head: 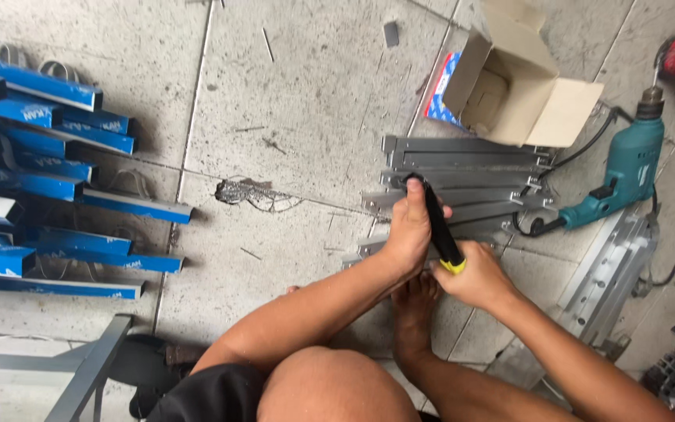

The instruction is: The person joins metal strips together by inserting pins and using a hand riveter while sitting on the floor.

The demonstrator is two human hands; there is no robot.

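- A black-handled tool with a yellow collar [439, 230] is held over the stacked grey metal brackets [470, 168] on the tiled floor [298, 94].
- Its upper handle is clenched by the left hand [408, 230].
- Its yellow end is grasped by the right hand [474, 275].
- A teal power drill [626, 168] lies just right of the brackets.
- An open cardboard box [509, 78] sits beyond them.
- Blue-wrapped metal profiles [48, 180] are laid well apart at the left.

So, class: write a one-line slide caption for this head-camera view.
Left hand grips a black, yellow-tipped tool over grey metal brackets; right hand at its lower end.
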